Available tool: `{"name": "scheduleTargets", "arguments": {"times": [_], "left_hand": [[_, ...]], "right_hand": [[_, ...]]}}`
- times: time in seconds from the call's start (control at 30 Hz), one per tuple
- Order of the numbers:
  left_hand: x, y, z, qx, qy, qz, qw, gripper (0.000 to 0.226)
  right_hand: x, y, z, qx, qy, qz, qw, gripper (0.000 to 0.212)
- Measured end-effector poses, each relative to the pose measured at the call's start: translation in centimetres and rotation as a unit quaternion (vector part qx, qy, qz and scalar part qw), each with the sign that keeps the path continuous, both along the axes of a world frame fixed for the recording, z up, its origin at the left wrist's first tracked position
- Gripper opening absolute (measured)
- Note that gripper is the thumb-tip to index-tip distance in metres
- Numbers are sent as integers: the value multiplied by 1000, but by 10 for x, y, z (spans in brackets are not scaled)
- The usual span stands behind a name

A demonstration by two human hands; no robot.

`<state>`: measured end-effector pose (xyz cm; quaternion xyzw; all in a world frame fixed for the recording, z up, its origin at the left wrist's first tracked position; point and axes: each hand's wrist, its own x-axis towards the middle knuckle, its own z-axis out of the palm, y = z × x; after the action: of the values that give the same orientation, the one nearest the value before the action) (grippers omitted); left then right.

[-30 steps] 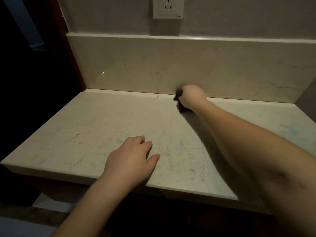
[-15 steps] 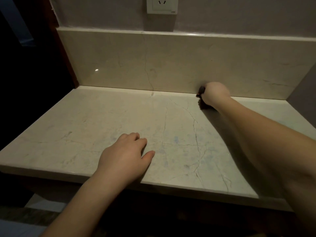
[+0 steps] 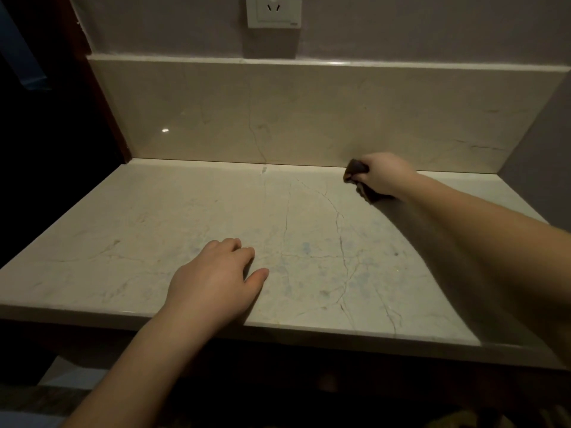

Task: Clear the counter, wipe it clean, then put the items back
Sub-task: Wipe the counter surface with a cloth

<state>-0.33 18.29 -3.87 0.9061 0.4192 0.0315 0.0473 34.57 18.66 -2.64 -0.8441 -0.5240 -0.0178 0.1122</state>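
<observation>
The pale marble counter (image 3: 154,242) has thin dark veins and faint blue marks, and nothing stands on it. My right hand (image 3: 386,177) is far back on the right, close to the backsplash, and grips a small dark cloth (image 3: 355,168) bunched against the counter. Most of the cloth is hidden under the fist. My left hand (image 3: 216,282) rests palm down near the front edge, fingers relaxed and holding nothing.
A marble backsplash (image 3: 309,112) runs along the back, with a white wall socket (image 3: 273,10) above it. A dark wooden frame (image 3: 102,97) borders the counter on the left and a grey side wall (image 3: 543,149) on the right.
My right hand has slid the cloth to the right along the back edge of the counter. My left hand has stayed in place.
</observation>
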Motion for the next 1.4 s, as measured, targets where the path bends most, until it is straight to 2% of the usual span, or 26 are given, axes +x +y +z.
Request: {"name": "scheduleTargets", "arguments": {"times": [0.13,0.23,0.33,0.5,0.6,0.67,0.73,0.8,0.87,1.03,1.1,1.2,1.3,1.33,1.4], "left_hand": [[0,0,0,-1,2,0,1000,44],[0,0,0,0,3,-4,1000,45],[1,1,1,3,7,-7,1000,45],[2,1,2,1,16,-3,1000,45],[1,0,2,1,16,-6,1000,45],[1,0,2,-2,12,-6,1000,45],[0,0,2,-2,10,-5,1000,45],[1,0,1,-2,11,-6,1000,45],[1,2,1,-1,13,-7,1000,44],[0,1,1,-2,18,-7,1000,46],[0,0,0,-2,16,-8,1000,46],[0,1,0,-1,15,-11,1000,46],[1,2,0,3,17,-10,1000,45],[1,3,0,4,19,-9,1000,45],[1,4,-1,6,20,-12,1000,44]], "right_hand": [[-15,13,-4,19,29,17,999,17],[-44,-6,-7,4,19,102,995,10],[-54,-28,-9,-19,-10,165,986,16],[-19,-6,-3,5,23,33,999,12],[-20,8,-6,23,48,16,998,12],[-39,-1,-6,20,74,54,996,7],[-65,-23,-5,8,82,116,990,10],[-86,-47,-6,-26,59,191,980,11],[-87,-57,-3,-56,27,216,974,10],[-36,-27,1,-16,19,63,998,13],[-38,-23,-3,-5,24,52,998,14],[-81,-51,-3,3,50,139,989,9],[-125,-96,-4,-31,44,274,960,11],[-129,-103,-5,-46,39,295,954,13],[-120,-97,-3,-51,26,269,962,13]]}}
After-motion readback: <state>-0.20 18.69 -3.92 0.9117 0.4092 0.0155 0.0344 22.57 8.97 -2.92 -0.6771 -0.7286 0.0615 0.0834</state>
